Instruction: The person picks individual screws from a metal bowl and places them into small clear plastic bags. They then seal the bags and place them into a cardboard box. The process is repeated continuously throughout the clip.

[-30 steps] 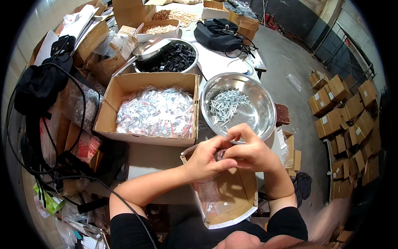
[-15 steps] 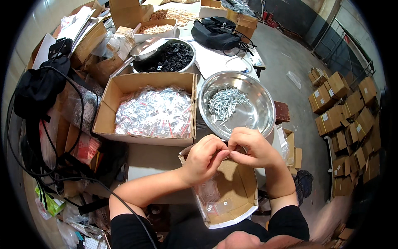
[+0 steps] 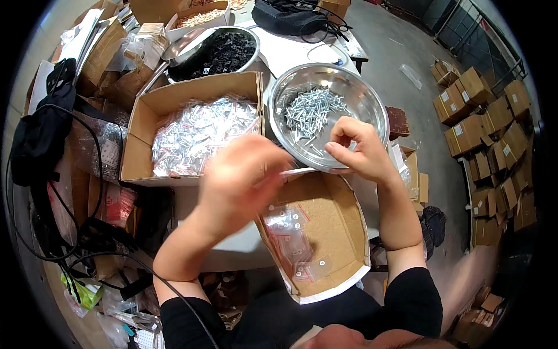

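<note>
My left hand [image 3: 244, 174] is smeared by motion over the near right corner of a cardboard box [image 3: 195, 80] of small clear bags with metal pieces [image 3: 203, 134]. A pale, reddish streak shows at its fingers, too blurred to name. My right hand [image 3: 361, 150] is over the near right rim of a steel bowl [image 3: 372, 110], fingers curled and thumb close to the forefinger; anything between them is hidden. Screws [image 3: 314, 110] lie heaped in the bowl. Nearest me, a shallow cardboard tray [image 3: 337, 232] holds several flat clear bags [image 3: 290, 238] with small white round pieces.
Behind the box stands a steel bowl of black parts [image 3: 224, 55] with a metal scoop [image 3: 180, 49]. A black bag [image 3: 290, 17] lies farther back. Cables [image 3: 99, 139] and packaging crowd the left. Stacked cartons [image 3: 494, 122] line the floor at right.
My hands were together at the fingertips above the tray and have parted. The left has swung left toward the box; the right has risen to the bowl's rim. More of the tray shows.
</note>
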`<state>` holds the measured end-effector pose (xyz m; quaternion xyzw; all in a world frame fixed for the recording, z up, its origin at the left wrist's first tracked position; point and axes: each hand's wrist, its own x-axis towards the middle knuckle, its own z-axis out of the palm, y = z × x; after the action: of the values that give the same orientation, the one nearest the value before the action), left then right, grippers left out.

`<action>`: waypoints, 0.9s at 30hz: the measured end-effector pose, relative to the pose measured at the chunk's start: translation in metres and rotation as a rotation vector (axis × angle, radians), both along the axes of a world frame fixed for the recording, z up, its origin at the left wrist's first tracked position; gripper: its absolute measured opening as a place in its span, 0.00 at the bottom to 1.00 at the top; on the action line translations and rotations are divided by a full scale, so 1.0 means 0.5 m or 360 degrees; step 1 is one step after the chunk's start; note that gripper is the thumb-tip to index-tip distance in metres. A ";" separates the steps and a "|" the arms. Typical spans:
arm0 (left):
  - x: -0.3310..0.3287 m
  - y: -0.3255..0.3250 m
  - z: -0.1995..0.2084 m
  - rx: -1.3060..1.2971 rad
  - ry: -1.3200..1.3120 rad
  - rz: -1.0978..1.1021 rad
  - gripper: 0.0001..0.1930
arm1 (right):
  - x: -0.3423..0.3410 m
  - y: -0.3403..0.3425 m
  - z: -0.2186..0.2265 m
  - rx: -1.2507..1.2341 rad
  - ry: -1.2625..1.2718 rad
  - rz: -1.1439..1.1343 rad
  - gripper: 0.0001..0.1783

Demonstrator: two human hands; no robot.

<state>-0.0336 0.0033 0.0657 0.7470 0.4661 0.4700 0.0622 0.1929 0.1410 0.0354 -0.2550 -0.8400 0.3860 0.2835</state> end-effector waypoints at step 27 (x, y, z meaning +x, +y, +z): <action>0.190 -0.094 -0.140 -0.0992 0.0666 -0.1363 0.10 | -0.055 0.132 -0.043 0.0724 -0.1170 0.0238 0.12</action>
<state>0.0615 -0.0435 -0.0042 0.8929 0.2407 0.0851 0.3709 0.1657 0.2072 0.0140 -0.2451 -0.9648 0.0942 -0.0141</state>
